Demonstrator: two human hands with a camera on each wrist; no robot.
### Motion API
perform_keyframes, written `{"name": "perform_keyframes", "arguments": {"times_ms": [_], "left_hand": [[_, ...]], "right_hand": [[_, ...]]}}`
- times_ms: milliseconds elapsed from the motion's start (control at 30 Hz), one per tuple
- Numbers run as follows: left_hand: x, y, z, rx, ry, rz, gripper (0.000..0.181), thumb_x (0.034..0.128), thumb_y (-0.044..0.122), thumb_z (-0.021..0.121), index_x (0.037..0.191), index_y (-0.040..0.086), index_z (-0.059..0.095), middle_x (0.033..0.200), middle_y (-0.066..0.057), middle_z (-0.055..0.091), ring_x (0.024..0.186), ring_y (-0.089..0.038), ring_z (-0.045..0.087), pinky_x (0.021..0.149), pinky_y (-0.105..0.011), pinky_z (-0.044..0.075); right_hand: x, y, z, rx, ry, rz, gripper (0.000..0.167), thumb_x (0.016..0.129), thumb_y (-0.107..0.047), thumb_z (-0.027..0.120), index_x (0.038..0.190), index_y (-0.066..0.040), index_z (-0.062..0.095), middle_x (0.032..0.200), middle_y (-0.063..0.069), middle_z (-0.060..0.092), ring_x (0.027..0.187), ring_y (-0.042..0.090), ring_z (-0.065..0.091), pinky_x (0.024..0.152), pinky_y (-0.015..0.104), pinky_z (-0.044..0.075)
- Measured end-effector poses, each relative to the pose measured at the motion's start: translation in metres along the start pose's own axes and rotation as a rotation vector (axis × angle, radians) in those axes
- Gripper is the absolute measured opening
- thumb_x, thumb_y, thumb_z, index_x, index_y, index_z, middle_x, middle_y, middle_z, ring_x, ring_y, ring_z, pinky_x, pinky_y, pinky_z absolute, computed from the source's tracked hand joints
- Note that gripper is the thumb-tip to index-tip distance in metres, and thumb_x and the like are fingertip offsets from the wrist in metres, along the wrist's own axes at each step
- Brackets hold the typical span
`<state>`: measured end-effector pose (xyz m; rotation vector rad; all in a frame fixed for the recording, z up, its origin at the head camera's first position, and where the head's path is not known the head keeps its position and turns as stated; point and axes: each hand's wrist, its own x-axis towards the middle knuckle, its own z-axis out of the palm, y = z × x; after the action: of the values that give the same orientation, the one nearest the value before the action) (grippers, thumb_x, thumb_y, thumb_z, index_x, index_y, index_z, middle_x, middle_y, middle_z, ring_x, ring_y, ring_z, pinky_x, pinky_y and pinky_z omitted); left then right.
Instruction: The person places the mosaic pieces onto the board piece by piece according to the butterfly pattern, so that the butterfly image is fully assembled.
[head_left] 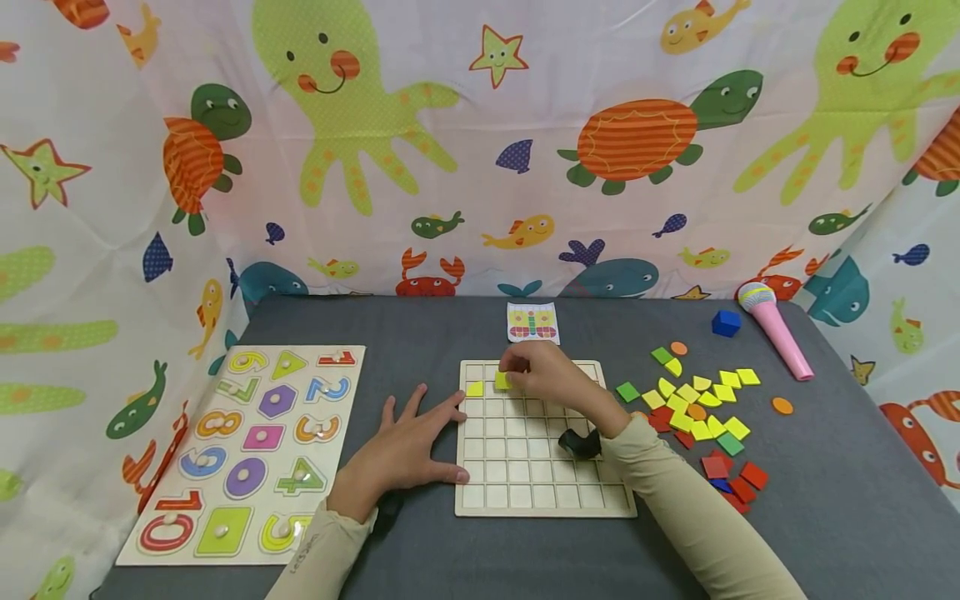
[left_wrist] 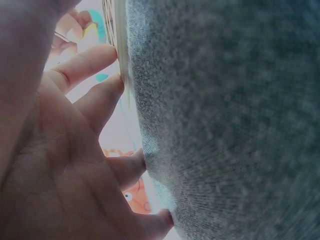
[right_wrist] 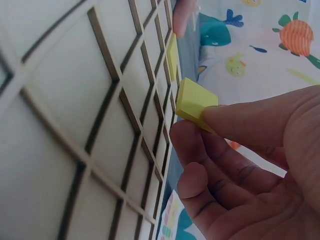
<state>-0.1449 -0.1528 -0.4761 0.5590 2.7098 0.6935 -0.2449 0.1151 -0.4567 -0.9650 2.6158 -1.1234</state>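
Observation:
A wooden grid board (head_left: 510, 497) lies on the grey table, with one yellow square (head_left: 475, 389) in its top-left area. My right hand (head_left: 551, 379) pinches another yellow square (head_left: 502, 381) over the top row; in the right wrist view the thumb and fingers hold this yellow square (right_wrist: 196, 102) tilted, close to the grid (right_wrist: 120, 85). My left hand (head_left: 408, 450) is spread at the board's left edge, thumb and a fingertip touching it. In the left wrist view the left hand's (left_wrist: 65, 145) fingers rest along the board edge and the grey cloth.
A number-and-shape puzzle board (head_left: 300, 450) lies at left. Behind the grid is a small pattern card (head_left: 532, 322). Loose yellow, red, green and orange pieces (head_left: 701, 431) are scattered at right, near a blue cube (head_left: 726, 323) and a pink microphone (head_left: 780, 337).

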Motion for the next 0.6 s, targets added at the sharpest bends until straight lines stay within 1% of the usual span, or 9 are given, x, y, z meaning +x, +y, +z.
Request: {"name": "perform_keyframes", "arguments": {"times_ms": [100, 267, 400, 600], "left_hand": [[0.001, -0.001, 0.001, 0.005, -0.002, 0.003, 0.098, 0.0815, 0.058, 0.090, 0.163, 0.025, 0.047, 0.167, 0.004, 0.045, 0.163, -0.044, 0.007, 0.120, -0.077, -0.006], [0.001, 0.001, 0.000, -0.004, -0.010, 0.005, 0.089, 0.0821, 0.058, 0.090, 0.157, 0.025, 0.054, 0.171, 0.006, 0.037, 0.162, -0.044, 0.007, 0.119, -0.078, -0.007], [0.001, 0.001, 0.000, -0.006, -0.009, 0.006, 0.088, 0.0821, 0.057, 0.090, 0.157, 0.025, 0.055, 0.171, 0.005, 0.036, 0.162, -0.045, 0.007, 0.119, -0.078, -0.007], [0.001, -0.001, 0.000, -0.005, -0.007, 0.008, 0.090, 0.0822, 0.058, 0.089, 0.158, 0.026, 0.053, 0.171, 0.006, 0.037, 0.162, -0.044, 0.007, 0.119, -0.078, -0.006]], "right_hand": [[0.003, 0.000, 0.005, 0.005, -0.013, 0.006, 0.011, 0.097, 0.003, 0.071, 0.102, -0.004, 0.077, 0.088, -0.001, 0.071, 0.079, 0.014, 0.063, 0.076, 0.035, 0.055], [0.006, -0.001, 0.010, 0.002, -0.046, 0.003, 0.010, 0.097, 0.004, 0.071, 0.102, -0.002, 0.077, 0.089, 0.001, 0.072, 0.079, 0.013, 0.063, 0.075, 0.033, 0.056], [0.007, -0.002, 0.013, -0.012, -0.057, -0.001, 0.009, 0.097, 0.004, 0.071, 0.100, -0.003, 0.077, 0.088, 0.000, 0.072, 0.078, 0.012, 0.063, 0.075, 0.032, 0.056], [0.009, -0.002, 0.017, -0.047, -0.049, -0.025, 0.009, 0.097, 0.003, 0.072, 0.099, -0.005, 0.076, 0.086, -0.002, 0.070, 0.077, 0.011, 0.062, 0.073, 0.031, 0.056]]}}
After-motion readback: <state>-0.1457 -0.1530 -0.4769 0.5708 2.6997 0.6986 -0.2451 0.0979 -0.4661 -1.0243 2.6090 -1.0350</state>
